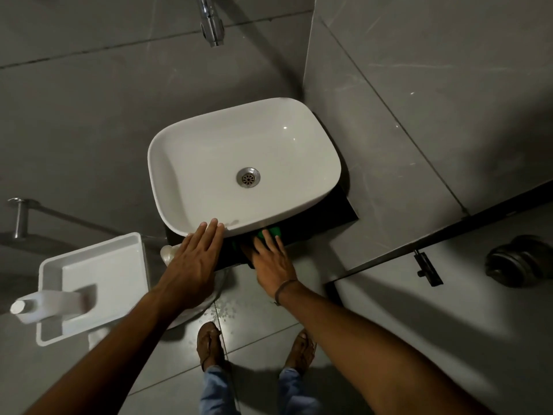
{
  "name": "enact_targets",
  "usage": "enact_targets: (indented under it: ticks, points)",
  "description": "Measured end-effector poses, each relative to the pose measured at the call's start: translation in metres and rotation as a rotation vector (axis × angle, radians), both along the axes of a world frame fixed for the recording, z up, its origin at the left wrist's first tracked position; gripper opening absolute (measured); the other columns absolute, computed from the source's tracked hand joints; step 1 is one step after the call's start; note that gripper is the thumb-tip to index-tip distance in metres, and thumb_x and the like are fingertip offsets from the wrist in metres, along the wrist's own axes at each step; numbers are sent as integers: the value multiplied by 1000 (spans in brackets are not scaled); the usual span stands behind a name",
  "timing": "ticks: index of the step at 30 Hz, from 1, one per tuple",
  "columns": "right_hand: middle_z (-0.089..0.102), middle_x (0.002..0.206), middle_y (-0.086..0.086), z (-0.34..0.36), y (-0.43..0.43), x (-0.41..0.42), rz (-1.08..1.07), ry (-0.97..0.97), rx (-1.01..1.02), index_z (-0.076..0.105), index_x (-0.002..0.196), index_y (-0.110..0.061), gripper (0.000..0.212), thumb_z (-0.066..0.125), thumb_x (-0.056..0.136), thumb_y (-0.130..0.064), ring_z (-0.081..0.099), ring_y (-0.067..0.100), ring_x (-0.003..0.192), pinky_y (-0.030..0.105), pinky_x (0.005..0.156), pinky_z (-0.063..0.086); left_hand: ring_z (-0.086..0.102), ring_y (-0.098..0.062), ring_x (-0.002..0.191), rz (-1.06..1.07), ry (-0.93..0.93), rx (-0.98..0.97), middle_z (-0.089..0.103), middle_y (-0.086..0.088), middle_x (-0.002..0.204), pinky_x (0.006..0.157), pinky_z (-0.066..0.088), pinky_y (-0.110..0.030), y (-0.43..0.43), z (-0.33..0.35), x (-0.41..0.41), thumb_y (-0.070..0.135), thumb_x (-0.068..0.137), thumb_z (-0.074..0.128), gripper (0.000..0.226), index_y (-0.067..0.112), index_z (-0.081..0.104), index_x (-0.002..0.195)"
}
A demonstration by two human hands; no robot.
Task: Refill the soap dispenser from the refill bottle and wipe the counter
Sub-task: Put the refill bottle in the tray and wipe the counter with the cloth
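Note:
My right hand (270, 263) presses flat on a green cloth (273, 231) that lies on the dark counter (335, 214) just in front of the white basin (314, 139). My left hand (194, 259) rests open, fingers together, with its fingertips on the basin's front rim. A white bottle (48, 304) with a round cap lies on its side in a white tray (125, 250) at the left. Part of a pale rounded object (167, 253) shows behind my left hand, mostly hidden.
A chrome tap (212, 25) hangs above the basin. Grey tiled walls close in behind and to the right. A metal rail bracket (19, 217) sits at the far left. Below, the tiled floor carries water drops (224, 310) near my sandalled feet.

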State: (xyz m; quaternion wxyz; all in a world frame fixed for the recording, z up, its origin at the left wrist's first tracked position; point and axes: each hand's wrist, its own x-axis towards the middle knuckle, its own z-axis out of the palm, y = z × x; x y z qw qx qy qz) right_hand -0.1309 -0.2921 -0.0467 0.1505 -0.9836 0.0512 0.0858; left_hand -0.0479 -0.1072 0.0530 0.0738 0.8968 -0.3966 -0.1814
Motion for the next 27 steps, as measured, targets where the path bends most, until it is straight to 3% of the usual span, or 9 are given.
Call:
enact_targets:
  ticks: [3,7,11,14,18,23,27]
  points:
    - [28,166,3,0,18,5,45,-31,52,23,160,-33,76,49,94,-3,7,38,157,56,127,10,-9,-31,162,6,21,-4,-8,-17,174,133,7,-47,-2,3,0,-2,90,51,92,2,-6,162]
    - [33,165,4,-9,-15,-26,204,-88,0,36,156,-30,73,50,90,0,15,37,157,55,126,17,-9,-31,162,9,36,-8,-9,-16,173,133,7,-48,-1,4,0,-3,88,54,96,2,-8,161]
    - [31,165,2,-8,-56,-29,45,-47,0,42,152,-28,64,43,94,-2,12,34,158,54,126,16,-5,-34,162,17,19,-26,-4,-18,173,133,10,-50,-3,4,-3,-9,85,55,96,-1,-3,161]
    - [28,166,3,3,-28,-7,-55,5,14,40,153,-27,54,37,101,-15,10,37,157,55,126,10,-4,-34,162,34,16,-36,0,-20,173,132,9,-49,-7,7,-6,-16,80,56,99,-3,2,161]
    - [20,169,4,3,25,-1,49,7,58,27,159,-27,58,37,102,-19,6,38,157,59,125,9,1,-36,162,15,21,-18,3,-20,172,132,14,-51,-8,9,-3,-18,79,59,99,-3,5,161]
    - [21,169,2,0,11,-20,206,-49,45,29,158,-30,62,40,99,-13,5,34,158,56,126,8,0,-34,162,28,24,-8,5,-21,173,132,16,-52,-9,8,-2,-18,81,59,98,-2,5,161]
    - [28,166,4,-3,-30,-21,46,-9,42,43,151,-27,54,38,99,-11,5,32,158,53,127,8,6,-40,161,38,9,-15,11,-24,171,128,22,-59,-9,6,-6,-22,74,58,99,-4,13,161]
